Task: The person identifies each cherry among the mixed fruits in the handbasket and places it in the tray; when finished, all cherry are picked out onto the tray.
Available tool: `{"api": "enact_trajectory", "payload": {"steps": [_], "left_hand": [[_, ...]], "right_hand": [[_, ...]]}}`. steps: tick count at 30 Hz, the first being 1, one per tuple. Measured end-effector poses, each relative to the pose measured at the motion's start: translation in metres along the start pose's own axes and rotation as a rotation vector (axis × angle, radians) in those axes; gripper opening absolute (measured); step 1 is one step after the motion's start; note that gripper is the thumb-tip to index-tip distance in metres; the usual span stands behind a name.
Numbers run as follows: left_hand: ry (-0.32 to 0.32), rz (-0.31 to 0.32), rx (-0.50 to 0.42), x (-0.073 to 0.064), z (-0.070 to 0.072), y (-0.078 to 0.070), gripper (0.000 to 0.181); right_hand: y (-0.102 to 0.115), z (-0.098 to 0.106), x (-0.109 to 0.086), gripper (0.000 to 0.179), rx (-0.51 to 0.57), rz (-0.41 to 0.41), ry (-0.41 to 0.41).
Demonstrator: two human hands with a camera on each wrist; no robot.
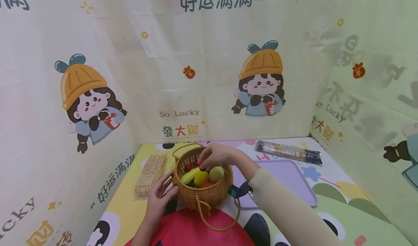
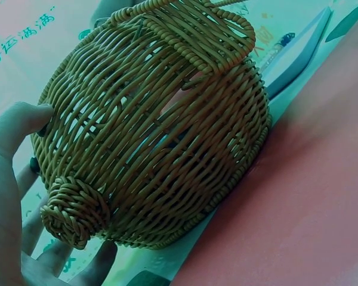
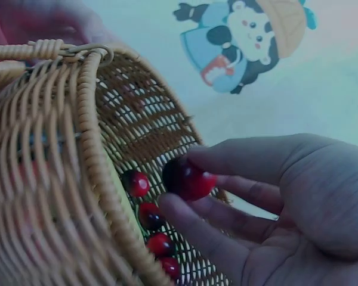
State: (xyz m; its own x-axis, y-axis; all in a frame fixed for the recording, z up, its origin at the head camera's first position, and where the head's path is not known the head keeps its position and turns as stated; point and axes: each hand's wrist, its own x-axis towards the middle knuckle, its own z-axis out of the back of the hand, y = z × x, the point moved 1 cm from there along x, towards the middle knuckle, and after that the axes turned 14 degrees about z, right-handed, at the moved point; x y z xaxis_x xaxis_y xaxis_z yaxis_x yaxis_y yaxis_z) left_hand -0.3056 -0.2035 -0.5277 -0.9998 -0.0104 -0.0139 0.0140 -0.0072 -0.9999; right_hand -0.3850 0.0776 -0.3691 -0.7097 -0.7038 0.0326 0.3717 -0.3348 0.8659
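A round wicker basket stands on the table in front of me. My left hand grips its left side; in the left wrist view the thumb presses the weave above a small woven knob. Over the opening, my right hand pinches a dark red round fruit between thumb and fingertips. Inside the basket lie several small red cherries, a banana, a yellow fruit, a pale green fruit and a red fruit, the last partly hidden by the rim.
A clear bag of grains lies left of the basket. On the right is a lilac tray, with a long packet behind it. One basket handle hangs down in front. Printed cloth walls enclose the table.
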Motion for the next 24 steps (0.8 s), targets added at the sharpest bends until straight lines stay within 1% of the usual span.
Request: {"api": "enact_trajectory", "payload": {"steps": [6,9,12,17,20,24], "left_hand": [[-0.003,0.006,-0.005,-0.004,0.004,-0.002,0.06],[-0.008,0.005,-0.003,-0.004,0.006,-0.003,0.06],[-0.007,0.0,0.005,-0.003,0.007,-0.004,0.06],[0.003,-0.018,-0.007,0.0,0.006,-0.003,0.06],[0.011,-0.022,-0.016,0.0,0.004,-0.001,0.06],[0.011,-0.024,-0.007,0.0,0.001,-0.001,0.06]], "right_hand": [[0.002,0.004,-0.018,0.027,0.042,0.082,-0.043],[0.001,0.007,-0.026,0.028,0.034,0.117,-0.09],[0.0,0.012,-0.033,0.028,0.015,0.135,-0.136],[-0.001,0.023,-0.05,0.025,-0.021,0.136,-0.205],[-0.002,0.032,-0.067,0.024,-0.005,0.125,-0.24],[-0.008,0.046,-0.091,0.027,0.035,0.138,-0.291]]}}
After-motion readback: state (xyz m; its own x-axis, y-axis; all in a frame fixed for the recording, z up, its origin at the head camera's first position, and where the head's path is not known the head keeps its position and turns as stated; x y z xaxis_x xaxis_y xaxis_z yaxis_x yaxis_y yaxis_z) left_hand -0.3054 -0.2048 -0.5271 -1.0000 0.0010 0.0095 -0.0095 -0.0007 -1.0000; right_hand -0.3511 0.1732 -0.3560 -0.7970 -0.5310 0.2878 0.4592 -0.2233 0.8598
